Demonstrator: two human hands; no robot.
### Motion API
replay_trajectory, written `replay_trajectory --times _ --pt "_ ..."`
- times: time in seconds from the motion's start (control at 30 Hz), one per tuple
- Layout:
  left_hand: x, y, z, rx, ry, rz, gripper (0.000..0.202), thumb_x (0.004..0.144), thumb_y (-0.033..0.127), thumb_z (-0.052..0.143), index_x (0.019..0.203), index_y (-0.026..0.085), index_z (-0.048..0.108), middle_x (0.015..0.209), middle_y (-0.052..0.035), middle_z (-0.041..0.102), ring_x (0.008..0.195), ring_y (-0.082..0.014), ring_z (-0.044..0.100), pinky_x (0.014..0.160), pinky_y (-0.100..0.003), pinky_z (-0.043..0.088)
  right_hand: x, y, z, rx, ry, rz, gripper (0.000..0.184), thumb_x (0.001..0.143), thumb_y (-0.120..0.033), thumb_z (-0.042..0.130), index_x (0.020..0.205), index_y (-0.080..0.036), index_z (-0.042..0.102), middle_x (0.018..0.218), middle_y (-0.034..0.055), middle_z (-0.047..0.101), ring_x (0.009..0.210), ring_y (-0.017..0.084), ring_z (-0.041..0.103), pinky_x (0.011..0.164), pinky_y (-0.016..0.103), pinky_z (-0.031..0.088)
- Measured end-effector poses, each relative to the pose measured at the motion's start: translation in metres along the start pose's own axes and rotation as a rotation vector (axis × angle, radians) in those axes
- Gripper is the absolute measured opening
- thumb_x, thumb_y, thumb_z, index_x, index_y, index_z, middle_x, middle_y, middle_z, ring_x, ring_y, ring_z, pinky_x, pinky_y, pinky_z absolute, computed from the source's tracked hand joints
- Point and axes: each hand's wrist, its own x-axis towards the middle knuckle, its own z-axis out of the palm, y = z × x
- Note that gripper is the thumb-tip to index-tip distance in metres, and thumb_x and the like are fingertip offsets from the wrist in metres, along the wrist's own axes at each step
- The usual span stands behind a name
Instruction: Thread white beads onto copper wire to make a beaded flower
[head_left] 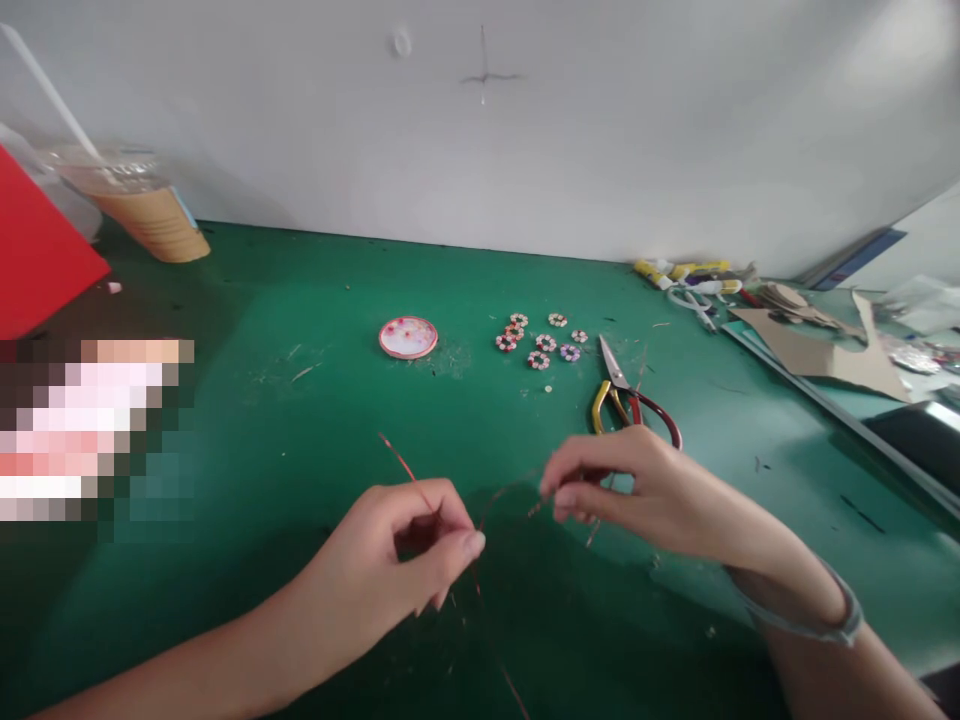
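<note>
My left hand [409, 555] is closed in a pinch on a thin reddish wire [405, 465], one end of which sticks up and to the left. My right hand [637, 490] pinches the same wire further along, where it arcs between the two hands. Both hands hover low over the green table mat [300, 420]. Just beyond my right hand lie scissors [626, 395] with yellow and red handles. Further back sit several small bead flower rings [541, 338] and a round pink dish [408, 337].
A plastic cup with a brown drink and straw [142, 205] stands at the back left, beside a red sheet [37, 255]. Glue tubes, other scissors and cardboard cutouts [817, 345] crowd the back right. A white wall bounds the table behind.
</note>
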Motion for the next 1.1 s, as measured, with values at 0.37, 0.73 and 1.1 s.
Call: replay_trajectory --times 0.37,0.73,1.1 --pt "-0.003 -0.006 0.013 0.177 0.035 0.065 0.025 0.083 0.029 0.053 0.06 0.022 0.046 0.05 0.0074 0.045 0.049 -0.011 0.043 0.047 -0.021 0.033 0.022 -0.007 0.065 0.453 -0.151 -0.093 0.047 0.097 -0.048 0.043 0.063 -0.017 0.047 0.055 -0.0059 0.038 0.049 0.006 0.034 0.046 0.019 0.032" --pt "-0.004 -0.004 0.009 0.408 0.023 0.103 0.021 0.083 0.029 0.052 0.063 0.021 0.053 0.053 0.0067 0.05 0.053 -0.0128 0.049 0.051 -0.021 0.035 0.016 -0.004 0.055 0.27 -0.02 -0.214 0.041 0.1 -0.024 0.037 0.059 -0.018 0.038 0.056 -0.0047 0.038 0.049 0.007 0.032 0.048 0.022 0.029" --pt "-0.003 -0.017 0.009 0.325 0.105 0.18 0.023 0.085 0.031 0.051 0.065 0.022 0.057 0.049 0.0065 0.052 0.046 -0.0121 0.051 0.045 -0.02 0.037 0.013 0.007 0.027 0.368 -0.012 -0.097 0.05 0.099 -0.048 0.041 0.059 -0.017 0.041 0.055 -0.0052 0.038 0.048 0.006 0.03 0.045 0.021 0.025"
